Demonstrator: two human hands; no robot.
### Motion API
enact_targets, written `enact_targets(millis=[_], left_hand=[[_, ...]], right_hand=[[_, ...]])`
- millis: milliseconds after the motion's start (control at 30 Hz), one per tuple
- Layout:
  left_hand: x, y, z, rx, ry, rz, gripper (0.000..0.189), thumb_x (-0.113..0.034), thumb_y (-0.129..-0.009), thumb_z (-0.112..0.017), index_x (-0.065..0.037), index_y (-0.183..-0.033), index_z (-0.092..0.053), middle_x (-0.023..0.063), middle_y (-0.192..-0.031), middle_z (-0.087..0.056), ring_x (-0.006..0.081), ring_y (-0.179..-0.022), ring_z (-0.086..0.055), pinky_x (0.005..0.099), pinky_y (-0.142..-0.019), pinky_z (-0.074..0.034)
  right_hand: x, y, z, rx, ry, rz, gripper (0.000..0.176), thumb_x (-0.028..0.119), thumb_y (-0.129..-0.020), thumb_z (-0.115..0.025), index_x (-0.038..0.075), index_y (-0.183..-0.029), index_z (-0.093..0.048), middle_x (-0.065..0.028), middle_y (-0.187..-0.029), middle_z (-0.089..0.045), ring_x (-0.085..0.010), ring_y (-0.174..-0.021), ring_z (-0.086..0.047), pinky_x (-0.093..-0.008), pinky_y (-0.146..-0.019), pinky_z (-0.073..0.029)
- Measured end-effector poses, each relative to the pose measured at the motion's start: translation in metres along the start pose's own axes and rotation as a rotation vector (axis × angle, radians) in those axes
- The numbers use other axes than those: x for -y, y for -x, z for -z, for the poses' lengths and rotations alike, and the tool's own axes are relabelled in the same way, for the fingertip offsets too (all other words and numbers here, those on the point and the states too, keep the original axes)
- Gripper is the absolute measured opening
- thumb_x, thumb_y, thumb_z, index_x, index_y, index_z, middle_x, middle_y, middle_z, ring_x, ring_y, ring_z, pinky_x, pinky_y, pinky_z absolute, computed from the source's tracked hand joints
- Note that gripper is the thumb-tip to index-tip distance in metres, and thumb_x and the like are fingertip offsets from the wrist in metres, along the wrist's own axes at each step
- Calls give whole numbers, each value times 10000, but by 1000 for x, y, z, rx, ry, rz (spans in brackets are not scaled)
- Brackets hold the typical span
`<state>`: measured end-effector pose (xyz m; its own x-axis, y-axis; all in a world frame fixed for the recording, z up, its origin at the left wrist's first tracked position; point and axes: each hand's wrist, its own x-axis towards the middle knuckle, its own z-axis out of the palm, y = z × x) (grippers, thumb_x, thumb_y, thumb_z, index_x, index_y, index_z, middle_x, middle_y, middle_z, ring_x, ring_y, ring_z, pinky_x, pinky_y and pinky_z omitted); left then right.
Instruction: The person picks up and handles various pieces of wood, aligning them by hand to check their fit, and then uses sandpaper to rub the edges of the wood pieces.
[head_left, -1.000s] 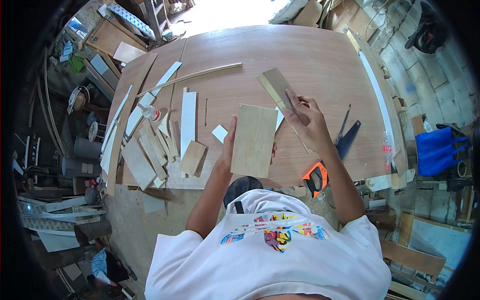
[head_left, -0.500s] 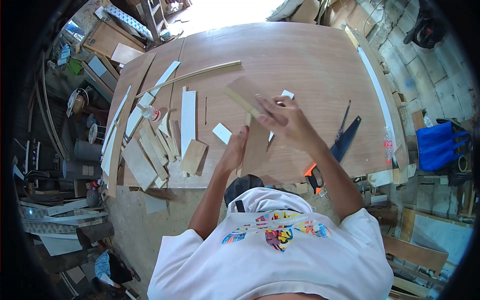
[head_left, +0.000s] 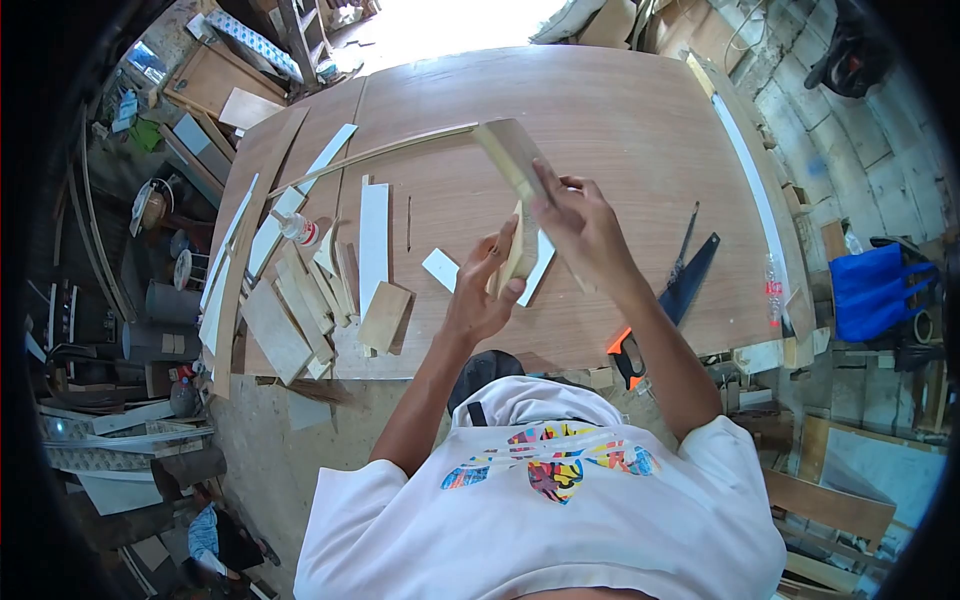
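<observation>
Raised over the wooden table [head_left: 600, 110], my right hand [head_left: 580, 225] grips a wooden board [head_left: 513, 155], which slants up to the left and is a little blurred. My left hand [head_left: 482, 290] is closed round a smaller wood piece [head_left: 518, 250], between thumb and fingers. The lower end of the board is close to the smaller piece; whether they touch I cannot tell. Behind my hands lies a white strip [head_left: 538, 270], partly hidden. A short white piece [head_left: 440, 268] rests left of my left hand.
Wood offcuts [head_left: 290, 310] and a glue bottle [head_left: 297, 227] lie at the left, beside a long white strip [head_left: 374, 235]. A handsaw [head_left: 690, 280] with an orange handle is at the right, near a plastic bottle [head_left: 774, 290] at the edge.
The board in my right hand has risen and tilted more steeply. My left hand has moved up and right, turned, and now holds its wood piece higher off the table.
</observation>
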<state>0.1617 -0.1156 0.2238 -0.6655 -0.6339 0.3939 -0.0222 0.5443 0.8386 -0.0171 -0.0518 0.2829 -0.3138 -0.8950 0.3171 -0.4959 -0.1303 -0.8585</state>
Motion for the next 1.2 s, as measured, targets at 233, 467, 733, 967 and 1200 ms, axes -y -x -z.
enact_targets(millis=[233, 467, 733, 967, 1200], left_hand=[[16, -5, 19, -9, -77, -97, 767, -535, -885, -622, -67, -1465, -442, 233, -1220, -570, 389, -1134, -574, 473, -951, -454], [15, -13, 10, 47, -31, -92, 757, -524, -883, -636, -32, -1434, -470, 244, -1249, -550, 389, -1139, -566, 453, -957, -452], [10, -7, 3, 86, 32, -28, 708, -523, -918, -590, -6, -1394, -505, 255, -1289, -548, 397, -1190, -557, 454, -986, -436], [23, 5, 6, 109, 101, -60, 733, -534, -940, -546, -31, -1461, -432, 246, -1276, -571, 382, -1199, -560, 442, -1002, -423], [21, -5, 5, 149, 465, 258, 828, -669, -940, -410, 24, -1386, -490, 241, -1183, -631, 317, -1063, -648, 407, -926, -507]], right_hand=[[18, 35, -13, 21, -15, 191, 556, 300, -927, -665, 54, -1405, -521, -219, -1160, -549, -275, -1143, -476, -374, -951, -429], [0, 9, -2, -55, -46, 107, 530, 265, -907, -694, 78, -1382, -555, -219, -1175, -530, -287, -1076, -526, -380, -906, -461], [-13, 10, 3, -58, -25, 68, 534, 256, -887, -707, 76, -1371, -570, -215, -1181, -532, -305, -1080, -498, -396, -978, -424], [-26, 16, 4, -18, 61, 105, 554, 358, -902, -688, 116, -1385, -562, -239, -1234, -496, -346, -1214, -468, -422, -1010, -413], [-69, 15, 31, -162, -79, -187, 505, 312, -921, -675, 60, -1350, -583, -220, -1196, -544, -285, -1154, -506, -382, -974, -450]])
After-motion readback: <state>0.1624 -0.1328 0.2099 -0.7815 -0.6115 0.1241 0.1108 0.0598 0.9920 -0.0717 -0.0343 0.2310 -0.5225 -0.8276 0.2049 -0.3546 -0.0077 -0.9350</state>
